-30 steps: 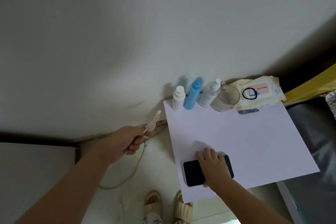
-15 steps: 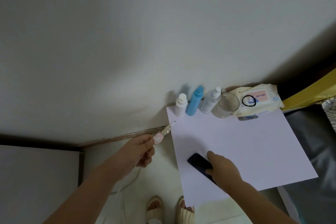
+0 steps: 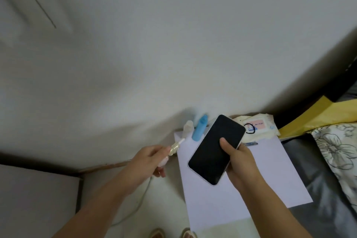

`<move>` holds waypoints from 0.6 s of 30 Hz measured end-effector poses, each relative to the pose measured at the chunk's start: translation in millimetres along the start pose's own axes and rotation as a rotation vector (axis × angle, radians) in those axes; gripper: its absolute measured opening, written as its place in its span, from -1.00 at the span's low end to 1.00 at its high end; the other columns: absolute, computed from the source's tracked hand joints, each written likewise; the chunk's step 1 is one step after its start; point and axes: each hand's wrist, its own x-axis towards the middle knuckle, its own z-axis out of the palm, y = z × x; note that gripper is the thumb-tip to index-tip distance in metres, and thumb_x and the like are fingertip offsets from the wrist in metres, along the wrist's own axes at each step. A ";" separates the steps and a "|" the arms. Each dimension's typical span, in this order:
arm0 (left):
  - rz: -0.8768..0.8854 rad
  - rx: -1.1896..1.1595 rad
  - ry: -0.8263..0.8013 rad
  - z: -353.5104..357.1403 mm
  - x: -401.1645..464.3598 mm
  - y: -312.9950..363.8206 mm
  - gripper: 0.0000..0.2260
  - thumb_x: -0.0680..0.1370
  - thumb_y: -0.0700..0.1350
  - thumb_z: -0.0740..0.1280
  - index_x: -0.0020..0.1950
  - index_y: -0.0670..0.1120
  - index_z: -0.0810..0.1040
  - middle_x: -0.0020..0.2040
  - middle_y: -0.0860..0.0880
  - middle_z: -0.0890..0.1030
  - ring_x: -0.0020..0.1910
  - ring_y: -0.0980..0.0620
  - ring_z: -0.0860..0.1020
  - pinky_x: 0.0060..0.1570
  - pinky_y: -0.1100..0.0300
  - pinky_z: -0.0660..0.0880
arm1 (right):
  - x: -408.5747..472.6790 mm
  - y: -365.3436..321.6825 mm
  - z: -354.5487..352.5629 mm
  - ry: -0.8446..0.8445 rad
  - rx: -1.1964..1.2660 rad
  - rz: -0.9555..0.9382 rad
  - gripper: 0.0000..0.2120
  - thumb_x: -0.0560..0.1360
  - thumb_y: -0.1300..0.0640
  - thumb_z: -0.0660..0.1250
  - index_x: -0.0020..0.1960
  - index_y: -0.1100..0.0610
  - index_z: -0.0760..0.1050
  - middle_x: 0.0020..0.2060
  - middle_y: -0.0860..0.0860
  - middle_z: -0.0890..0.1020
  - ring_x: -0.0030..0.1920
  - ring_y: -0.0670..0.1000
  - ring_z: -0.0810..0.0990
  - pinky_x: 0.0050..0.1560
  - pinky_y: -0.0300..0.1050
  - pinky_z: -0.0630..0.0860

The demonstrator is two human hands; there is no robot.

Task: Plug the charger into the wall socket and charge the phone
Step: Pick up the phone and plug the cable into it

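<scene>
Floor cable [image 3: 139,205]: pale cord on the floor, bottom left, running under the left forearm.
Left grip [image 3: 146,158]: fingers closed round a little cleaning stick, hanging just off the sheet's left edge.
Cleaning stick [image 3: 174,148]: clear yellowish body with a thin white tip pointing up and right at the bottles. Can't tell if the tip touches one.
White bottle [image 3: 188,128]: upright at the sheet's back-left corner by the wall, pretty blurry.
Blue bottle [image 3: 201,129]: upright, just beside the white one.
Phone [image 3: 216,149]: black screen facing the camera, white rim, held tilted in the air over the sheet, top end toward the wall.
Right grip [image 3: 239,160]: wrapped round the phone's lower right edge, thumb resting on the screen.
White sheet [image 3: 270,170]: lies flat under the phone.
Wipes pack [image 3: 257,127]: at the sheet's back edge, partly behind the phone, with a black hair tie [image 3: 249,128] on top.
Far right: yellow board [image 3: 309,118], then floral fabric [image 3: 338,150].
</scene>
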 end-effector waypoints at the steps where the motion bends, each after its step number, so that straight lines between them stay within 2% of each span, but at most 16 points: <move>1: 0.013 0.004 -0.011 0.0 -3.1 3.4 -0.72 0.40 0.07 0.23 -0.48 0.04 0.54 -0.58 0.04 0.50 -0.53 0.07 0.54 -0.41 0.18 0.42 | -2.1 -4.4 2.9 -0.006 0.061 0.005 -0.75 0.51 0.22 0.29 0.19 0.18 0.48 0.05 0.10 0.67 0.04 0.08 0.65 -0.09 -0.08 0.57; 5: 0.045 -0.002 -0.092 1.1 -19.0 14.4 -0.78 0.46 0.05 0.26 -0.32 0.06 0.62 -0.49 0.01 0.60 -0.49 0.03 0.60 -0.58 0.29 0.43 | -11.6 -19.8 15.2 -0.008 0.219 -0.011 -0.72 0.52 0.20 0.28 0.21 0.20 0.49 0.07 0.11 0.68 0.06 0.07 0.66 0.06 -0.01 0.55; 7: 0.043 -0.039 -0.117 3.4 -26.0 15.8 -0.77 0.54 -0.04 0.22 -0.23 0.08 0.64 -0.43 0.01 0.63 -0.48 -0.01 0.62 -0.59 0.29 0.44 | -16.3 -24.9 19.9 0.005 0.268 -0.009 -0.74 0.52 0.20 0.27 0.19 0.21 0.49 0.07 0.11 0.67 0.07 0.07 0.64 0.10 0.01 0.53; 9: 0.037 -0.053 -0.130 7.1 -34.1 17.7 -0.76 0.55 -0.08 0.21 -0.19 0.10 0.63 -0.40 0.00 0.65 -0.43 -0.05 0.65 -0.56 0.26 0.48 | -20.9 -28.8 23.4 0.012 0.302 -0.002 -0.84 0.52 0.21 0.27 0.08 0.19 0.54 -0.03 0.08 0.71 0.03 0.05 0.65 0.11 0.02 0.53; 11: 0.033 -0.048 -0.136 10.8 -41.0 19.7 -0.78 0.54 -0.08 0.22 -0.22 0.11 0.61 -0.37 0.00 0.68 -0.36 -0.05 0.68 -0.49 0.24 0.53 | -25.7 -31.8 26.4 0.015 0.326 0.002 -0.90 0.52 0.22 0.28 -0.01 0.16 0.56 -0.16 0.03 0.74 -0.06 0.01 0.68 0.05 0.00 0.54; 13: 0.033 -0.019 -0.140 12.9 -45.2 21.1 -0.81 0.52 -0.08 0.24 -0.26 0.07 0.56 -0.34 0.00 0.69 -0.27 -0.01 0.69 -0.42 0.22 0.56 | -30.2 -34.0 29.6 0.019 0.341 -0.002 -0.91 0.52 0.22 0.28 -0.02 0.16 0.56 -0.19 0.02 0.75 -0.13 -0.02 0.70 0.00 -0.02 0.55; 16: 0.035 0.027 -0.132 13.0 -49.0 24.8 -0.88 0.46 -0.04 0.27 -0.27 0.00 0.49 -0.35 0.00 0.70 -0.23 0.04 0.69 -0.32 0.18 0.59 | -35.3 -36.6 34.2 0.047 0.347 -0.036 -0.86 0.52 0.23 0.28 0.06 0.18 0.53 -0.07 0.06 0.70 -0.06 0.01 0.66 -0.03 -0.04 0.55; 18: 0.036 0.045 -0.140 13.4 -51.5 28.5 -0.88 0.38 0.03 0.29 -0.32 0.03 0.48 -0.41 0.01 0.66 -0.27 0.02 0.69 -0.36 0.17 0.56 | -38.2 -38.1 36.8 0.058 0.343 -0.056 -0.83 0.52 0.23 0.27 0.11 0.18 0.50 -0.03 0.07 0.67 -0.04 0.02 0.65 -0.07 -0.05 0.55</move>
